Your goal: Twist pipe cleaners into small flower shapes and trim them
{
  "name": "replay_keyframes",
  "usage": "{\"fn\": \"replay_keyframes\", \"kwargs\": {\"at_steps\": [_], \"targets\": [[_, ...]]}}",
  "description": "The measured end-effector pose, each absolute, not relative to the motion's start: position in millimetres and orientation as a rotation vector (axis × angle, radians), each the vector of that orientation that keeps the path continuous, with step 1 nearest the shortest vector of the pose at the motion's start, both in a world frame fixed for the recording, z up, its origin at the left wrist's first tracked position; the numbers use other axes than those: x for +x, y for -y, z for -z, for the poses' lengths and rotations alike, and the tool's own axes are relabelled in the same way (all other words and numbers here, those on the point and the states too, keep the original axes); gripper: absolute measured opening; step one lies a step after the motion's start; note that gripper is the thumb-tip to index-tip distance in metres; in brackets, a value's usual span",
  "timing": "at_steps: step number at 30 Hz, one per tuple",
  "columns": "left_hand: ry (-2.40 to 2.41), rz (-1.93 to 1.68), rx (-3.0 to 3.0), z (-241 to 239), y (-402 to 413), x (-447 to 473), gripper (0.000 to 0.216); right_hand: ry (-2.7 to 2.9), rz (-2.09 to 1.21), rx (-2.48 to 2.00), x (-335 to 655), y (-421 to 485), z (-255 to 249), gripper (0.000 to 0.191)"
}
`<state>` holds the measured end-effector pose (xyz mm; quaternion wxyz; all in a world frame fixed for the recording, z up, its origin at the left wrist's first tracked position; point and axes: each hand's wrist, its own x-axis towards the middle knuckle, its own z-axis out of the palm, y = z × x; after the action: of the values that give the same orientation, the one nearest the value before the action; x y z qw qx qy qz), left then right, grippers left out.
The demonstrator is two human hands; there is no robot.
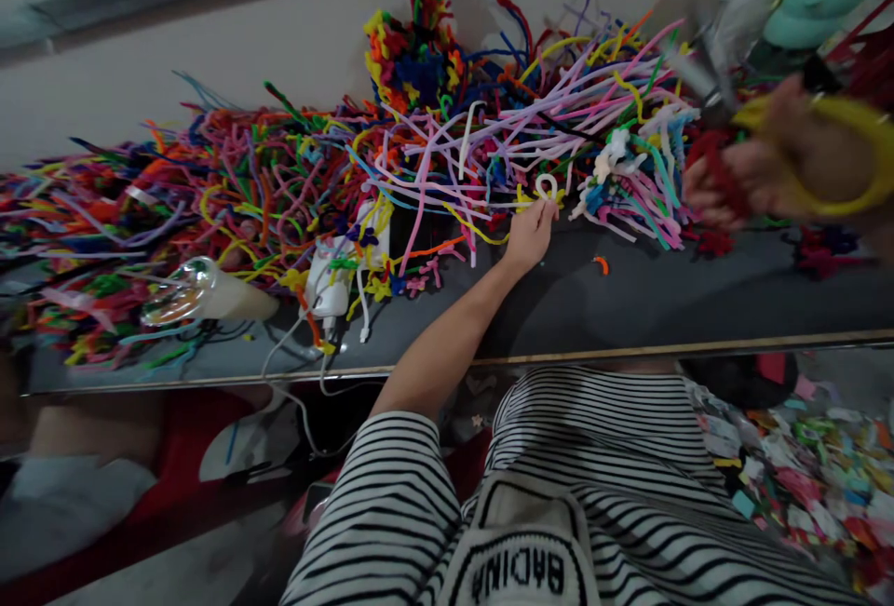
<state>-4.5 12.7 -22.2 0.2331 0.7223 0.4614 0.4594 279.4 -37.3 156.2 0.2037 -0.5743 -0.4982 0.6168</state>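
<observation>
By the near edge of a multicoloured heap of fuzzy chenille stems, the person's left hand pinches a white fuzzy stem bent into a loop, which juts past the fingertips toward the heap. The blurred right hand, seemingly the person's own, is farther off, by the heap's right end; its grip cannot be told.

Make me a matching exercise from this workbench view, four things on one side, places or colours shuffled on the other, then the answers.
1. White pipe-cleaner loop
2. Small orange piece
3. Clear-topped cup
4. Striped shirt

A. Beside tangled pipe cleaners, picture's left
B. Black and white
C. In the left hand
D. Bare dark tabletop

Pairs: 1-C, 2-D, 3-A, 4-B
</observation>
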Motion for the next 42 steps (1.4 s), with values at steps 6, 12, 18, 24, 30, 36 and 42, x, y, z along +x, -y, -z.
{"fn": "replay_keyframes", "kwargs": {"at_steps": [6,12,18,24,30,36,42], "targets": [[-1.409,-1.266,1.986,25,-14,-3,0.049,1.454,-2.285,-1.361,218,60,-105,0.093],[-1.489,-1.133,2.084,17,-7,-2,0.040,1.384,-2.331,-1.334,204,44,-85,0.091],[-1.560,-0.908,2.273,7,5,4,0.029,1.238,-2.286,-1.255,192,42,-88,0.083],[-1.613,-0.765,2.290,0,11,3,0.038,1.171,-2.341,-1.192,180,49,-90,0.085],[-1.662,-0.745,2.331,0,6,-2,0.034,1.218,-2.375,-1.185,183,46,-81,0.085],[-1.636,-0.772,2.342,2,3,-6,0.032,1.202,-2.326,-1.209,179,48,-84,0.083],[-1.583,-0.844,2.322,7,2,-6,0.033,1.159,-2.296,-1.260,178,53,-87,0.085]]}}
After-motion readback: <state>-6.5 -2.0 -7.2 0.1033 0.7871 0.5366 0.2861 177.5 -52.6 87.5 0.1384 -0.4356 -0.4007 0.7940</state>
